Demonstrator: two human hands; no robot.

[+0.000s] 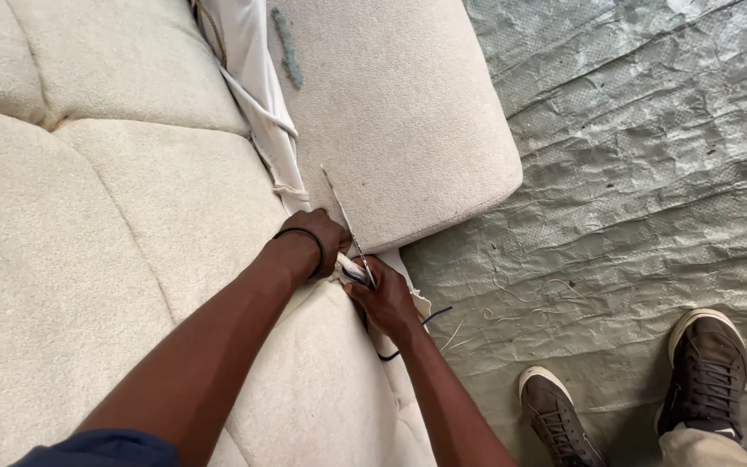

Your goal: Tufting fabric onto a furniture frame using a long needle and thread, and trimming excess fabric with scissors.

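Here, a broad cream sofa seat of nubbly upholstery fabric [123, 225], tufted into soft panels by deep seams, fills the left of the view; beside it, to the right, sits a rounded cream sofa arm of the same fabric [399, 112], and between the two runs a loose strip of white lining cloth [257, 95], hanging slack in the gap; a small streak of blue-grey fluff [287, 47] lies on the arm near the top. The gap is the only hollow here, and in it lie the lining cloth and both hands. The left hand [317, 238], with a thin black band at the wrist [304, 238], is curled tight, gripping a bunch of the pale cloth at the seam; just beside it, touching, the right hand [382, 298] is closed round a long thin metal needle [343, 216], which slants up and leftward over the arm's lower edge; a dark blue cord [417, 333] trails from under that hand. Further right, crinkled grey-green plastic sheeting [633, 156] covers the floor, with pale thread scraps [529, 303] strewn on it; two dark lace-up shoes with white soles [633, 389] stand at the lower right.
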